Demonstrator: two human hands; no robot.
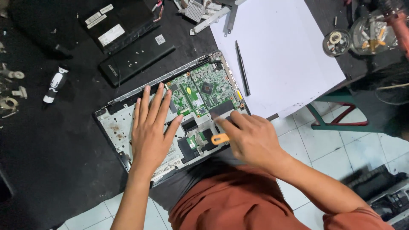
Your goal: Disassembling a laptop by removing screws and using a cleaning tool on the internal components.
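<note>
An opened laptop base (115,127) lies on the black table, its green circuit board (200,89) exposed. My left hand (151,127) rests flat on the base with fingers spread, fingertips near the board's left edge. My right hand (251,138) is closed around a small tool with an orange handle (220,139), held over the lower right part of the base.
A black battery (136,57) and another black laptop part (115,23) lie behind the base. A white sheet (281,59) with a black pen (243,68) lies to the right. Small metal parts (10,89) sit at the left edge, two round containers (362,36) at the right.
</note>
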